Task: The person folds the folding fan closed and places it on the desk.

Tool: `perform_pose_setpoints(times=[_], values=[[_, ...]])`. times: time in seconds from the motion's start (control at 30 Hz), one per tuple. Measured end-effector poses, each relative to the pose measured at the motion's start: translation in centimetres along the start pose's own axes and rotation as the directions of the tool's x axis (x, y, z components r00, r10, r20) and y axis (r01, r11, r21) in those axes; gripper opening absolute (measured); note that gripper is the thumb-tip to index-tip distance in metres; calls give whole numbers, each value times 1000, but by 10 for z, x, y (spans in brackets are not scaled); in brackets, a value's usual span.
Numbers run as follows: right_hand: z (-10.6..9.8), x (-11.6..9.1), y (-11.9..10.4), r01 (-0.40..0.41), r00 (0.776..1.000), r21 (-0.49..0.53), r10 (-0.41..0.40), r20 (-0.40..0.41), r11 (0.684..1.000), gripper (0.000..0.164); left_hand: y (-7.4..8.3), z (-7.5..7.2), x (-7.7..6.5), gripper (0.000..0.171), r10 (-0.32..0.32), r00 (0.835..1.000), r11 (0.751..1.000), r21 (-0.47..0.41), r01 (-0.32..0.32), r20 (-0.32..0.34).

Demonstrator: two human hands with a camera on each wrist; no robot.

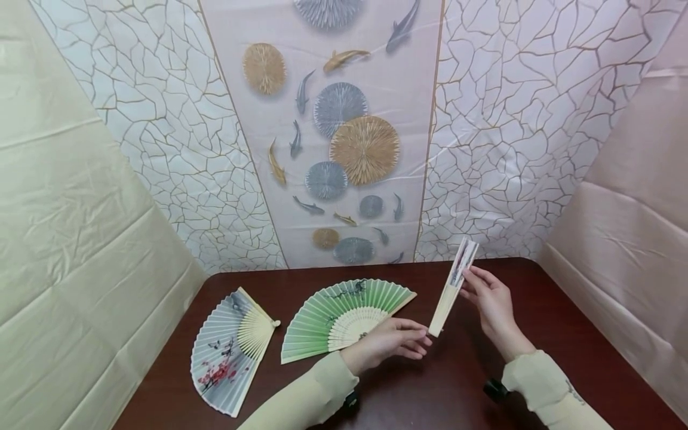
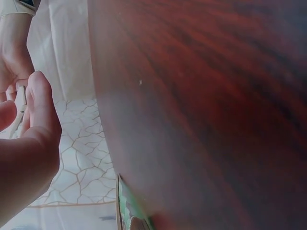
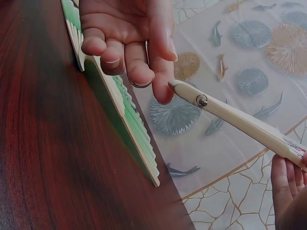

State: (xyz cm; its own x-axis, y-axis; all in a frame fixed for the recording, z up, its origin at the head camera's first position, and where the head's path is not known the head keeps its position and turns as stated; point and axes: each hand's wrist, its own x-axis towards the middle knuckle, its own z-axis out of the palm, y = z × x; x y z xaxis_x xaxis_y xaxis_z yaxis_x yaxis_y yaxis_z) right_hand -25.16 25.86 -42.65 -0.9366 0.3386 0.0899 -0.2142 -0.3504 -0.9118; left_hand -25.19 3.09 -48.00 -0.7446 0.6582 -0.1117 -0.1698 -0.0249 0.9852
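Note:
A folded hand fan (image 1: pixel 447 302) with pale wooden ribs is held up at a tilt above the table. My right hand (image 1: pixel 495 307) grips it on the upper, paper-covered half between thumb and fingers. At its lower end, the riveted tip (image 3: pixel 201 100) lies right by the index fingertip of my left hand (image 1: pixel 388 342); whether they touch I cannot tell. The left fingers are relaxed and loosely bent, holding nothing. Beneath and behind that hand, a green fan (image 1: pixel 322 310) lies spread. Further left is a spread grey fan (image 1: pixel 217 352) with red blossoms.
The dark red-brown table (image 1: pixel 408 397) has a rounded back corner at the right. Behind it hangs a patterned cloth (image 1: pixel 344 209) with fish and discs. Plain cloth walls (image 1: pixel 70 257) close in both sides.

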Motion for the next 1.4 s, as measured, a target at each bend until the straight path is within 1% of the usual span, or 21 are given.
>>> perform_pose_setpoints(times=[0.27,0.53,0.7,0.9,1.03,1.23,1.4], values=[[-5,2,5,-17,1000,-19,16,-16,1000,7,-1,0,-1,25,-30,999,999,-29,31,19],[-10,5,7,-72,997,-6,72,-24,997,11,1,-3,-1,29,-60,997,998,-7,60,49],[-15,5,9,-106,993,-16,105,-49,994,9,0,-1,-1,30,-87,994,996,-31,89,61],[-19,4,9,-143,989,-45,141,-51,989,12,-1,2,1,29,-90,995,994,-61,93,49],[-19,4,8,-156,986,-51,153,-59,986,16,-1,1,2,29,-96,995,994,-52,98,33],[-20,4,9,-169,983,-27,166,-76,985,14,-2,1,3,28,-110,994,993,-35,111,19],[-24,5,12,-184,980,-52,179,-83,982,16,-3,4,5,27,-116,993,993,-2,116,15]])
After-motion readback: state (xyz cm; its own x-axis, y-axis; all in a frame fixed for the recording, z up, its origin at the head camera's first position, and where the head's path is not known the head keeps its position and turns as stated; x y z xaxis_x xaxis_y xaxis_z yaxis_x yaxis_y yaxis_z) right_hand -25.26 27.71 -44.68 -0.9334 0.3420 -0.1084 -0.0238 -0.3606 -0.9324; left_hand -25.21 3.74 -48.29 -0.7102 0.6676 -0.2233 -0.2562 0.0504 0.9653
